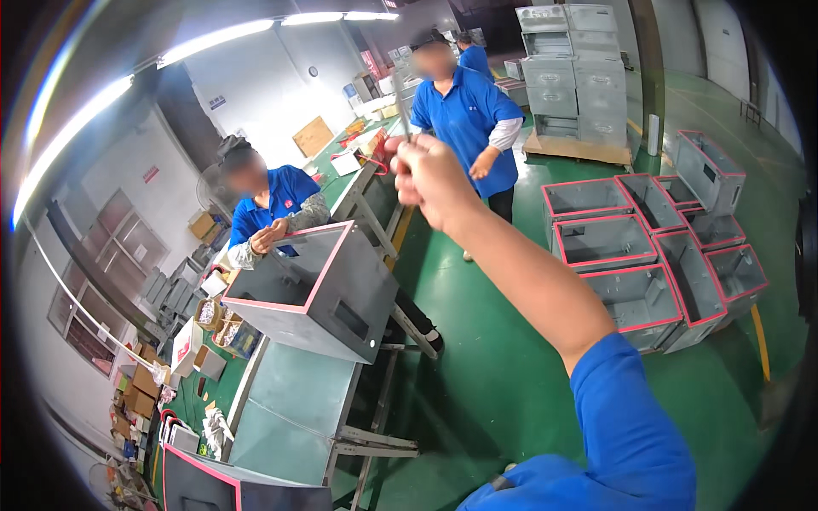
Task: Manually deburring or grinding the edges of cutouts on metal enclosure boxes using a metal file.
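Note:
My right hand (426, 175) is raised out in front of me, arm stretched from the lower right in a blue sleeve. Its fingers are closed around a thin grey rod-like tool (402, 106) that sticks up from the fist. Below and left of the hand, a grey metal box (336, 294) with a pink-edged open top rests tilted on a long grey work table (281, 400). My left hand is not in view.
A seated person in blue (273, 209) works behind the box; another person in blue (467, 119) stands farther back. Several grey pink-rimmed boxes (656, 255) lie on the green floor at right. Stacked grey cabinets (569, 72) stand behind. Cartons and parts (183, 341) crowd the left.

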`<act>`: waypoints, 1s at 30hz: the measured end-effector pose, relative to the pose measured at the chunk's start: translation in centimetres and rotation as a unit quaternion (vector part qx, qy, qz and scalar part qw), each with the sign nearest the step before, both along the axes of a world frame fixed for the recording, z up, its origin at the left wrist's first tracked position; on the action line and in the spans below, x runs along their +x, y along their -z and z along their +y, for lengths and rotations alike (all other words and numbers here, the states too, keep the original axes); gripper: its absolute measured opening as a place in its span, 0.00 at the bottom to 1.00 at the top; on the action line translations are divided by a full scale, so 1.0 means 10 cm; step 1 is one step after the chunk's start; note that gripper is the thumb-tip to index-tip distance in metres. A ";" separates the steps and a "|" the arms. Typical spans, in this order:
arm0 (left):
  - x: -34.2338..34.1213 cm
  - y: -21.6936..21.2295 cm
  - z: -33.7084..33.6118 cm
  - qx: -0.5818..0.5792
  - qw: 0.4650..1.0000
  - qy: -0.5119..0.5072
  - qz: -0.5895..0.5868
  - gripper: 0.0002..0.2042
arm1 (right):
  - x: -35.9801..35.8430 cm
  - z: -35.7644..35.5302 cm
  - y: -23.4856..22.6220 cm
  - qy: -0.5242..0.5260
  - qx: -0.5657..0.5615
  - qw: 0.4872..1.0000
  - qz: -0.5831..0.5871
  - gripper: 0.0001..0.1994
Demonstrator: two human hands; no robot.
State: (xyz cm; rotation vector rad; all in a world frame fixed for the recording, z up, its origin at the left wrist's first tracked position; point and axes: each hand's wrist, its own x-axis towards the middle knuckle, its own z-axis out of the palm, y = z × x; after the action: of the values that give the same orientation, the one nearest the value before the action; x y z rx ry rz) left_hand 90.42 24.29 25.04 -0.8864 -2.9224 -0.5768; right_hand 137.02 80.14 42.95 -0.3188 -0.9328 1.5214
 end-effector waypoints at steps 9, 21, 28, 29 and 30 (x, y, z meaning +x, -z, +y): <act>0.03 -0.04 -0.02 -0.008 1.000 0.005 -0.003 0.17 | -0.07 -0.62 1.31 -0.088 0.068 0.963 -0.246 0.07; 0.07 0.04 -0.05 -0.002 0.999 0.039 -0.019 0.17 | -0.49 -1.47 3.00 -0.151 0.159 0.814 -0.537 0.12; -0.12 0.26 -0.14 0.078 0.994 0.055 0.053 0.15 | -1.33 -2.14 1.47 -0.151 0.477 0.689 -0.525 0.06; -0.26 0.36 -0.17 0.104 0.989 0.063 0.079 0.15 | -1.50 -2.37 1.22 -0.111 0.563 0.668 -0.474 0.04; -0.31 0.38 -0.24 0.122 0.985 0.068 0.106 0.14 | -1.61 -2.68 0.85 -0.151 0.577 0.633 -0.493 0.06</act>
State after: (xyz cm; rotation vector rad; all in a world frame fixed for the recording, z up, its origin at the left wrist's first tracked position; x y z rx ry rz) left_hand 87.37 21.93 21.28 -1.0483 -2.5505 -0.7755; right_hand 120.88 53.29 34.49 0.0114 -2.7334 0.5949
